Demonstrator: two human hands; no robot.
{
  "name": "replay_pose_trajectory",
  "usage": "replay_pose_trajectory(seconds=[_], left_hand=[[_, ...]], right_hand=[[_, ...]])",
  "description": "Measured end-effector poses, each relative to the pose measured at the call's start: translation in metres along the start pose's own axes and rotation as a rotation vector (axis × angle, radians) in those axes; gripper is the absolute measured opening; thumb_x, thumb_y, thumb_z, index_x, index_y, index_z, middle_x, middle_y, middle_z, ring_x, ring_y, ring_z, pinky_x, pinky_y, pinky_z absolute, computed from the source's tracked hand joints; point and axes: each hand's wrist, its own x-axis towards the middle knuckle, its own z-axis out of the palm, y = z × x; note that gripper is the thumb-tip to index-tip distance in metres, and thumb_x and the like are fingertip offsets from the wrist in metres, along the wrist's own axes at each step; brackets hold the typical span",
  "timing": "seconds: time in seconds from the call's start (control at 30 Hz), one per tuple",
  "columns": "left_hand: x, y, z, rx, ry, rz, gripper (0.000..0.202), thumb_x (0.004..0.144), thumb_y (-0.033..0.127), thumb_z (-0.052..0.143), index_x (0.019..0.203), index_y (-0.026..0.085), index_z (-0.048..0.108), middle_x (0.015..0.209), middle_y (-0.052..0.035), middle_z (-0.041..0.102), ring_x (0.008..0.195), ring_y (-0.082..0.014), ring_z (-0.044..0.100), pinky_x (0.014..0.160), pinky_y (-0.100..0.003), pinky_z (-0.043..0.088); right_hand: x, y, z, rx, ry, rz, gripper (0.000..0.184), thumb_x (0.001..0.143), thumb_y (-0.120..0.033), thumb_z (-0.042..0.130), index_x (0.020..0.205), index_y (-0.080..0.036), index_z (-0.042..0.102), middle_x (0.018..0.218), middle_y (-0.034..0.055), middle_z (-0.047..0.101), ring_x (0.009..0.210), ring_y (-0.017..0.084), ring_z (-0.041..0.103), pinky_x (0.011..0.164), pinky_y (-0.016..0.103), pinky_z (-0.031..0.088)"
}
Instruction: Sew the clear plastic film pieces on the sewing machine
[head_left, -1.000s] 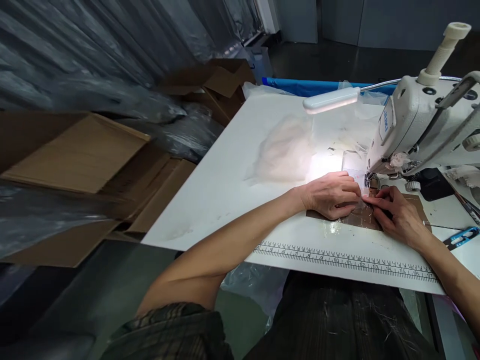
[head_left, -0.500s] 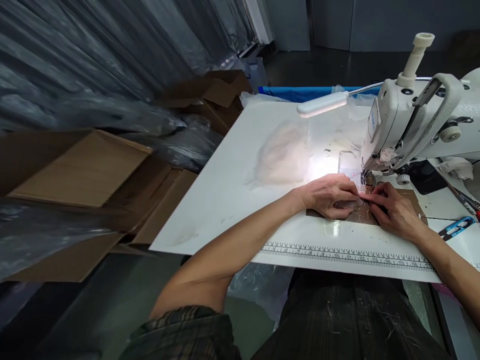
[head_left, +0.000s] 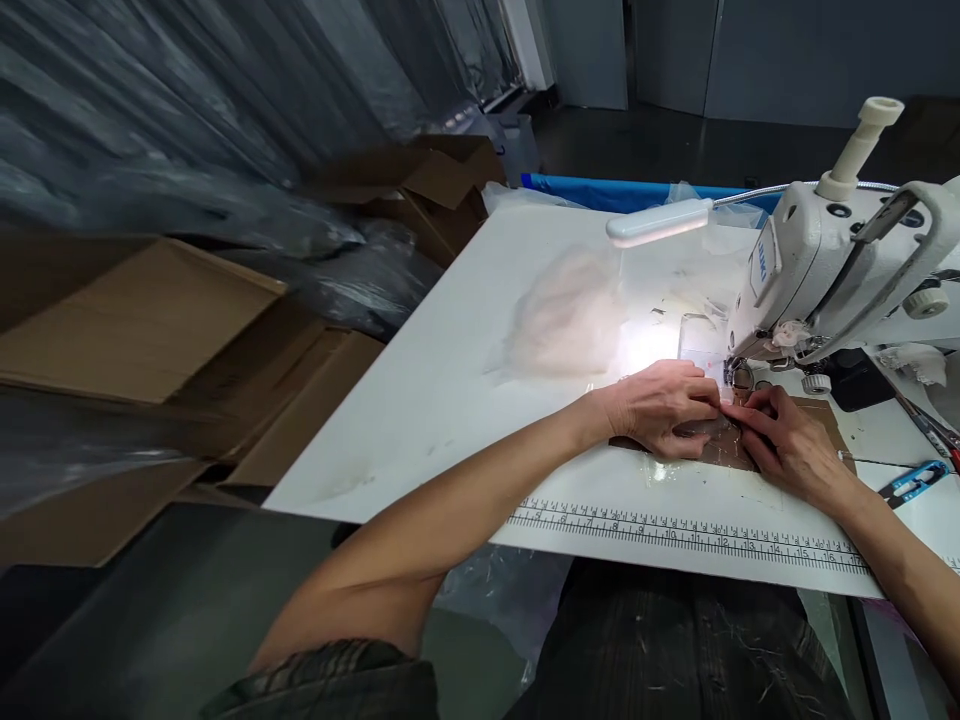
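My left hand (head_left: 664,408) and my right hand (head_left: 784,440) meet fingertip to fingertip just in front of the needle of a white sewing machine (head_left: 840,270). Both pinch and press down a small clear piece (head_left: 705,432) that lies on a brown cardboard patch (head_left: 731,455) of the white table (head_left: 465,380). The fingers of both hands are bent together on that piece. What the piece is made of I cannot make out. A lamp (head_left: 660,220) on a flexible neck lights the spot.
A printed ruler (head_left: 690,528) runs along the table's front edge. Blue thread snips (head_left: 911,482) lie to the right. A pale fluffy pile (head_left: 566,310) sits behind my left hand. Open cardboard boxes (head_left: 150,330) and plastic sheeting fill the floor at left.
The hands have stayed at the needle, holding the small piece. Only the view has shifted a little.
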Motion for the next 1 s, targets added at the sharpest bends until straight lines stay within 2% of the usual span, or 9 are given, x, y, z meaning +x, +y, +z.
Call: replay_pose_trajectory(seconds=[0.17,0.3,0.47,0.63,0.73,0.83,0.9,1.0], left_hand=[[-0.001,-0.001,0.0,0.018,0.021,-0.014,0.022,0.085,0.031,0.052,0.086,0.018,0.07,0.097,-0.0073,0.07,0.071,-0.0171,0.055,0.07,-0.034,0.045],[-0.002,-0.002,-0.002,0.045,-0.012,-0.04,0.022,0.083,0.034,0.054,0.087,0.018,0.069,0.1,-0.0065,0.07,0.074,-0.0182,0.055,0.072,-0.035,0.044],[-0.002,-0.003,-0.002,0.066,-0.007,-0.058,0.024,0.084,0.035,0.053,0.088,0.017,0.068,0.096,-0.0074,0.068,0.075,-0.0186,0.054,0.073,-0.035,0.044],[0.0,-0.003,-0.001,0.109,-0.021,-0.094,0.028,0.087,0.037,0.049,0.092,0.015,0.067,0.094,-0.0094,0.065,0.075,-0.0191,0.052,0.073,-0.036,0.043],[0.0,-0.002,0.001,0.132,-0.027,-0.117,0.031,0.089,0.038,0.048,0.096,0.014,0.066,0.097,-0.0099,0.065,0.076,-0.0192,0.053,0.074,-0.036,0.043],[0.0,-0.002,0.003,0.148,-0.03,-0.134,0.034,0.09,0.04,0.048,0.1,0.013,0.066,0.099,-0.0095,0.065,0.078,-0.0191,0.054,0.075,-0.036,0.042],[0.001,-0.001,0.004,0.159,-0.034,-0.147,0.035,0.09,0.041,0.047,0.101,0.012,0.066,0.1,-0.009,0.065,0.078,-0.0189,0.054,0.076,-0.036,0.042],[0.002,-0.002,0.003,0.163,-0.043,-0.164,0.037,0.091,0.041,0.046,0.101,0.013,0.066,0.1,-0.0092,0.065,0.078,-0.0188,0.054,0.075,-0.036,0.041]], right_hand=[[0.002,-0.001,0.001,-0.042,-0.006,0.003,0.039,0.097,-0.026,0.038,0.124,-0.022,0.066,0.102,0.012,0.056,0.076,0.018,0.059,0.048,0.025,0.048],[0.004,-0.004,0.004,-0.103,-0.024,0.057,0.04,0.096,-0.027,0.038,0.126,-0.024,0.063,0.101,0.0122,0.056,0.076,0.019,0.058,0.044,0.023,0.041],[0.009,-0.008,0.002,-0.163,-0.075,0.113,0.04,0.096,-0.031,0.037,0.127,-0.025,0.062,0.1,0.0122,0.057,0.066,0.017,0.054,0.039,0.022,0.031],[0.014,-0.008,0.002,-0.156,-0.113,0.156,0.045,0.096,-0.033,0.035,0.134,-0.027,0.058,0.1,0.0127,0.057,0.063,0.017,0.051,0.036,0.023,0.031],[0.014,-0.008,0.002,-0.16,-0.103,0.153,0.046,0.097,-0.035,0.031,0.131,-0.024,0.06,0.099,0.0136,0.057,0.062,0.017,0.052,0.036,0.024,0.03],[0.013,-0.008,0.0,-0.144,-0.092,0.14,0.046,0.099,-0.036,0.029,0.127,-0.022,0.063,0.101,0.0142,0.058,0.065,0.018,0.055,0.038,0.024,0.033],[0.012,-0.009,-0.001,-0.124,-0.083,0.125,0.044,0.099,-0.035,0.03,0.125,-0.022,0.063,0.102,0.0143,0.058,0.066,0.018,0.055,0.041,0.024,0.036],[0.014,-0.01,-0.003,-0.141,-0.107,0.141,0.042,0.099,-0.035,0.032,0.125,-0.023,0.063,0.103,0.0134,0.059,0.064,0.016,0.055,0.041,0.023,0.034]])
